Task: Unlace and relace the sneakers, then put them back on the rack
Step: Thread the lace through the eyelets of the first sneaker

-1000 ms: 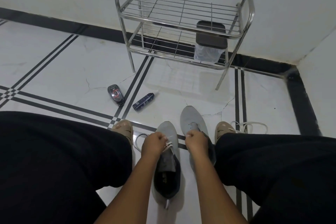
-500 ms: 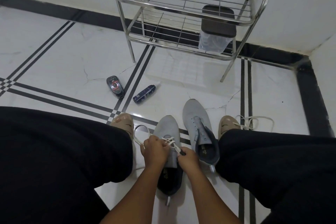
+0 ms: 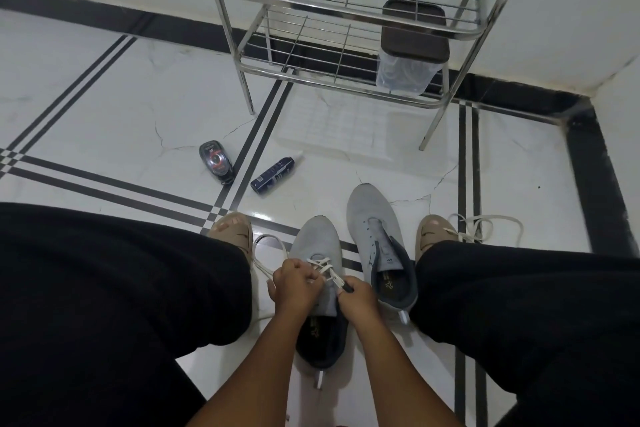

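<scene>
From the head camera, the near sneaker [image 3: 320, 246] lies on the floor between the person's knees, and it serves as the landmark for all else. Compared with a second ago, when both hands sat at the throats of two separate shoes, both have now gathered on this one: the left hand [image 3: 294, 284] curls its fingers round the white lace [image 3: 323, 265] at the eyelets, a slack loop trailing off to the shoe's left, while the right hand [image 3: 356, 298] pinches the dark lace tip just right of the tongue. That suggests relacing of this shoe is under way, with only the lowest crossings done, though the hands hide the upper eyelets and I cannot count them. The second sneaker [image 3: 377, 246] sits touching or just right of the first, unlaced, and a loose lace [image 3: 485, 227] lies further right beyond the foot. The rack [image 3: 349, 22] stands well ahead of the sneaker against the wall, with a lidded container [image 3: 410, 55] on the right of its lower shelf; the left part is bare. A small dark case [image 3: 215, 163] and a bottle [image 3: 272, 174] lie ahead and left, off the straight path to the rack.
</scene>
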`<act>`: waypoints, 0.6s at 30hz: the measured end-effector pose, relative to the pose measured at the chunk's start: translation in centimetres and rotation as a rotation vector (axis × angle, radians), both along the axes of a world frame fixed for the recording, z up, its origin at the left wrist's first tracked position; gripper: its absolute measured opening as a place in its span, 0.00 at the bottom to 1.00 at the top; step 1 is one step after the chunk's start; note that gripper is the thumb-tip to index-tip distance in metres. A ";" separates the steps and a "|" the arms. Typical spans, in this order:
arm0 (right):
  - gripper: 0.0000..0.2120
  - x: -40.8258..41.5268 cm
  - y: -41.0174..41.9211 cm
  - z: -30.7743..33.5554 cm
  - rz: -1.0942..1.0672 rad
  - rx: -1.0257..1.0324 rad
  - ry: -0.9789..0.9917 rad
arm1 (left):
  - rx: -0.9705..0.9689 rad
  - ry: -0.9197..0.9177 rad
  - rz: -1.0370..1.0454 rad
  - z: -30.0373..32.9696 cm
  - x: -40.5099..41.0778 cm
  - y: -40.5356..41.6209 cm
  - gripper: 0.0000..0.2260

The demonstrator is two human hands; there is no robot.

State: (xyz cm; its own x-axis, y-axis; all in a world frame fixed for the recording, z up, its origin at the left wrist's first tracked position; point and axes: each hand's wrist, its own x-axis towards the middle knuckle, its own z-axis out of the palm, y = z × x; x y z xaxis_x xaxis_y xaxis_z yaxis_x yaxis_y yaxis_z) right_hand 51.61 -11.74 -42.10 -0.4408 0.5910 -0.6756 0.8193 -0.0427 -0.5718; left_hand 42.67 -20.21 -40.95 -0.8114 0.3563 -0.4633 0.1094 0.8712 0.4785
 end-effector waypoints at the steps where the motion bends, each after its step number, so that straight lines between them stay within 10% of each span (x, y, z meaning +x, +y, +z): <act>1: 0.07 0.0 0.0 0.0 -0.002 0.000 0.003 | 0.005 -0.006 -0.001 0.0 0.0 0.0 0.05; 18: 0.05 -0.7 0.3 0.5 -0.220 -0.238 0.060 | -0.011 0.165 -0.127 0.3 0.5 0.8 0.07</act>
